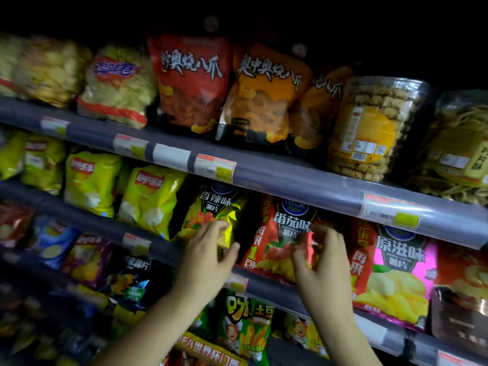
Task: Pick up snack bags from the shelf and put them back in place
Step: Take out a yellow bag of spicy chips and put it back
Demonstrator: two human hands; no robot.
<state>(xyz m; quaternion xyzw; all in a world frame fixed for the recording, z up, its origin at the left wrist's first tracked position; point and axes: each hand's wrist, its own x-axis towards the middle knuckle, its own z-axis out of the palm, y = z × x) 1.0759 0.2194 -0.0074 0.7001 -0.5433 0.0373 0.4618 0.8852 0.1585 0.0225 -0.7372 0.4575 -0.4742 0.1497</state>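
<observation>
A red tomato-flavour chip bag point(280, 233) stands on the middle shelf point(264, 282), between a yellow-green spicy chip bag point(211, 210) and a pink original-flavour bag point(396, 268). My left hand point(208, 252) reaches up with fingers spread, its fingertips over the lower right corner of the yellow-green bag. My right hand point(324, 265) is raised at the red bag's right edge, fingers curled and blurred against the bag's face. I cannot tell whether either hand grips a bag.
The upper shelf point(290, 178) carries red and orange snack pouches point(264, 93) and a clear cookie tub point(369, 128). Yellow Lay's bags point(150, 199) sit left on the middle shelf. More bags point(245, 326) fill the lower shelf. Price tags line the shelf edges.
</observation>
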